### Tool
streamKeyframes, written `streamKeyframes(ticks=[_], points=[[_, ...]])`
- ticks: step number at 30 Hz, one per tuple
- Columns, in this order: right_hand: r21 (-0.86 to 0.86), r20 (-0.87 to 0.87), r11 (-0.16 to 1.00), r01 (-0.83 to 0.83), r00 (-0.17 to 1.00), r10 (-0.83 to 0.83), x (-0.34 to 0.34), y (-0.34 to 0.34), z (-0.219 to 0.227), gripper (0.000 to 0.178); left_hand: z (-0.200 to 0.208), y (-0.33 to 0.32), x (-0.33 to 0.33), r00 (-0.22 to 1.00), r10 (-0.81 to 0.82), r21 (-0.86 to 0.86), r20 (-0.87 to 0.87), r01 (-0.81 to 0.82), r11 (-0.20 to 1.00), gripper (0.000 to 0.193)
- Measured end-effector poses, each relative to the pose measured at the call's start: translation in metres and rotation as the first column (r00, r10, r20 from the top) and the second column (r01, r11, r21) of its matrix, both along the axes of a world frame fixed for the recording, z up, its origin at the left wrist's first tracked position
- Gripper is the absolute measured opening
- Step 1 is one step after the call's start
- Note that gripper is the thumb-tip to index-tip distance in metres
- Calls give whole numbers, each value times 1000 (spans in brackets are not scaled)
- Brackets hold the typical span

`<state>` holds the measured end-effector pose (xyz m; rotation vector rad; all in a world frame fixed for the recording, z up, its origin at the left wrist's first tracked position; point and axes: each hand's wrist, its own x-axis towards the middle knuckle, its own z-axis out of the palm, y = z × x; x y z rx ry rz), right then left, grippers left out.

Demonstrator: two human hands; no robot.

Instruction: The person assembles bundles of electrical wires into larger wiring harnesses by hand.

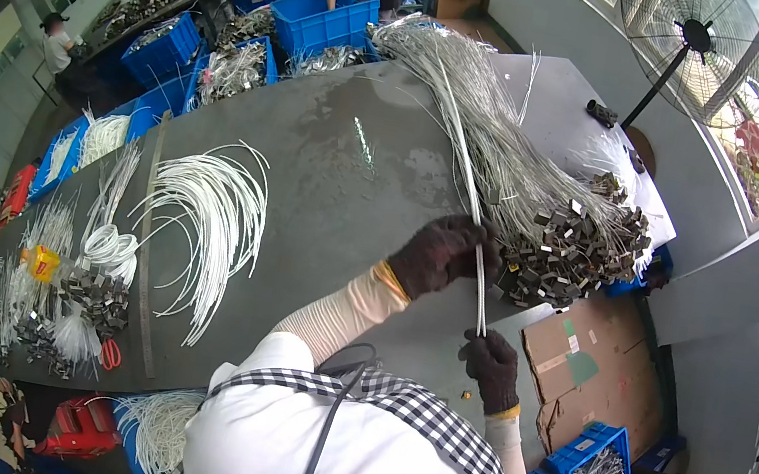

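Both my hands wear dark knit gloves. My left hand (443, 253) is closed around a few long, thin white tubes (463, 152), which run from the far side of the table toward me. Lower down, near the tubes' close end, the fingers of my right hand (491, 370) are wrapped on the same tubes. Just right of my left hand lies a large bundle of thin silvery wires (499, 136). Its near end is a heap of small dark blocks (570, 250). A curved pile of white tubes (220, 219) rests on the table to the left.
The grey table (335, 199) carries more wires and dark blocks (94, 299) at its left, beside red-handled scissors (111, 353). Blue crates (321, 24) line the far edge, where a person bends over. A standing fan (696, 36) is at right, above flattened cardboard (598, 377).
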<state>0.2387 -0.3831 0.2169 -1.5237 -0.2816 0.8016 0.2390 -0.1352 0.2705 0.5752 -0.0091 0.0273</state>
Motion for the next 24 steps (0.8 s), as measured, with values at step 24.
streamKeyframes(ticks=[24], points=[[51, 57, 999, 13, 998, -16, -7, -38, -84, 18, 10, -2, -15, 992, 119, 368, -49, -93, 925, 22]])
